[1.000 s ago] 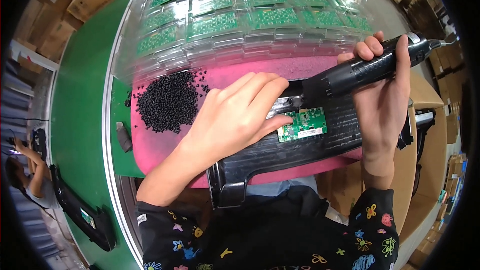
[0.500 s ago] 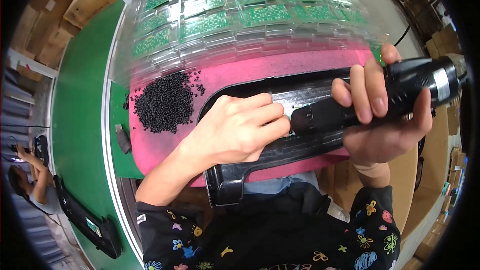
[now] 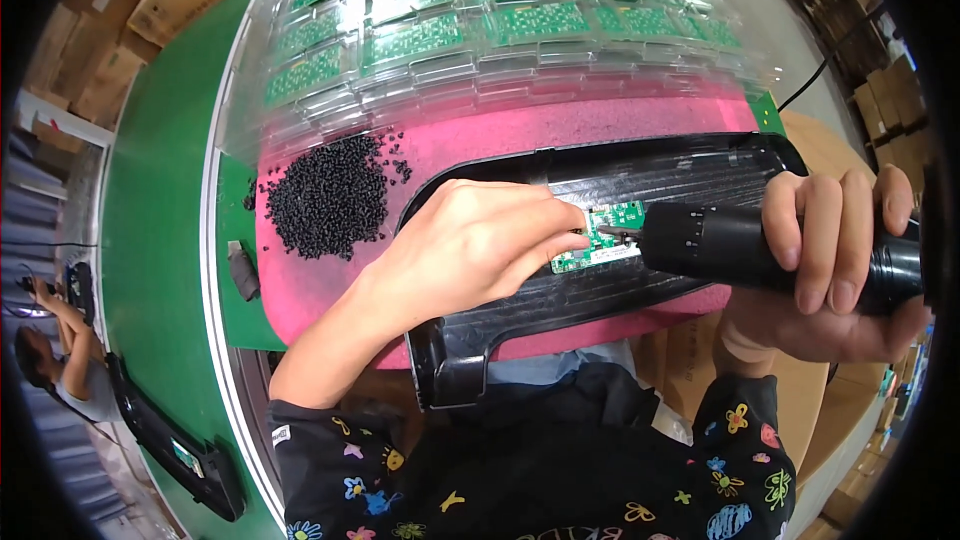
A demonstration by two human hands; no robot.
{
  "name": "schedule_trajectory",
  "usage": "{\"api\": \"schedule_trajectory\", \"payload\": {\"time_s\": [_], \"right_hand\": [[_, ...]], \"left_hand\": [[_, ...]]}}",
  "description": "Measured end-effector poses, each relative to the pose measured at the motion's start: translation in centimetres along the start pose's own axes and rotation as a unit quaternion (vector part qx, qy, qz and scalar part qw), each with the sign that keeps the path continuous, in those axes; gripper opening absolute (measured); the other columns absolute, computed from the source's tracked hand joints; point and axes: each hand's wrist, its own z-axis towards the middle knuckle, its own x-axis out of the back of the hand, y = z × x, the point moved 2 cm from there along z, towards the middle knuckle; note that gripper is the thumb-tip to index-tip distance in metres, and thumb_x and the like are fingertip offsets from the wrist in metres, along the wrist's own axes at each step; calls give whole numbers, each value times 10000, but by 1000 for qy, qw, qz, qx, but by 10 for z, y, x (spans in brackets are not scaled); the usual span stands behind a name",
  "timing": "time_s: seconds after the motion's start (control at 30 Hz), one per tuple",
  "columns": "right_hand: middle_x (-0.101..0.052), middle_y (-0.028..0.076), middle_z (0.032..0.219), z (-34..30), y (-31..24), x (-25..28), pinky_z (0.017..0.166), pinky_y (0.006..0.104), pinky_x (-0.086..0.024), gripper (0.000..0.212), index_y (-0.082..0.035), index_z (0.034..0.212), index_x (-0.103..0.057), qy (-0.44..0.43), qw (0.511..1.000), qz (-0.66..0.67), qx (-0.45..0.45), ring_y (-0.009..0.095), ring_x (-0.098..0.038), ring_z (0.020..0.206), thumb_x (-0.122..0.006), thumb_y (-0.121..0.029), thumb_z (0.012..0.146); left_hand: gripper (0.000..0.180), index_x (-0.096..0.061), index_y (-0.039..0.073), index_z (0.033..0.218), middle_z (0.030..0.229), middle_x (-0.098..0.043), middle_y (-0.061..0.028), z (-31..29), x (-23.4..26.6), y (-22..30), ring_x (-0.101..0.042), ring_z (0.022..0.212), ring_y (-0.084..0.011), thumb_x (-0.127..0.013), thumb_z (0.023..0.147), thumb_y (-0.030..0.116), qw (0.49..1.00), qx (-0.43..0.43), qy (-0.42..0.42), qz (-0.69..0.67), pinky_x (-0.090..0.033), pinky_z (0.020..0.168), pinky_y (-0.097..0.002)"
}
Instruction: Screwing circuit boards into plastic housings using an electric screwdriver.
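Note:
A long black plastic housing (image 3: 690,175) lies open side up across the pink mat (image 3: 470,125). A green circuit board (image 3: 629,212) sits inside it. My right hand (image 3: 825,260) is wrapped round a black electric screwdriver (image 3: 715,243), held almost level with its bit pointing left over the board. My left hand (image 3: 480,240) reaches in from the left, thumb and forefinger pinched together at the board near the bit tip. Whatever those fingertips hold is too small to make out. Part of the board is hidden by the left fingers.
A heap of small black screws (image 3: 330,200) lies on the mat's left. Stacked clear trays (image 3: 480,50) of green circuit boards stand behind. A dark grey roll (image 3: 243,272) rests left of the mat. Another person (image 3: 75,350) works at far left, near a similar black housing (image 3: 175,450).
My right hand and the screwdriver have moved right, drawing back and uncovering more of the circuit board and the bit. My left hand stays pinched in nearly the same place.

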Motion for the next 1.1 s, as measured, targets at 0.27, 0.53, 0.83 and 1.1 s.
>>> {"api": "schedule_trajectory", "payload": {"time_s": [0.27, 0.53, 0.83, 1.1], "right_hand": [[-548, -54, 590, -1, 7, -8, 540, 220, -449, 441, -100, 984, -443, -24, 999, -22, -2, 54, -514, 447, -729, -377, 795], [-574, -65, 611, 10, 20, -2, 542, 224, -454, 501, -108, 1027, -438, -107, 992, -59, -21, 39, -537, 477, -728, -452, 806], [-480, -26, 611, 6, 14, 39, 531, 268, -340, 480, -56, 1055, -476, -75, 975, -173, -114, 85, -393, 467, -546, -508, 908], [-493, 47, 589, 8, 31, 53, 504, 270, -371, 327, -33, 1023, -473, -59, 982, -143, -108, 107, -397, 460, -520, -346, 941]], "left_hand": [[150, -671, 7, 854, 750, -667, -103, -1, -3, 2, -660, 652, -260, -773, 751, 43, 999, -43, 17, 11, -528, 564, -335], [195, -702, -9, 880, 773, -705, -99, 0, 0, -2, -697, 666, -234, -795, 719, 48, 998, -39, 44, -1, -549, 567, -298], [154, -656, 8, 868, 781, -681, -72, 0, -13, 2, -672, 713, -245, -749, 778, 93, 998, -4, -38, 44, -538, 609, -337], [156, -699, 45, 889, 831, -713, -64, -2, -16, -2, -654, 738, -235, -735, 790, 160, 991, 16, -121, 56, -543, 628, -348]]}}
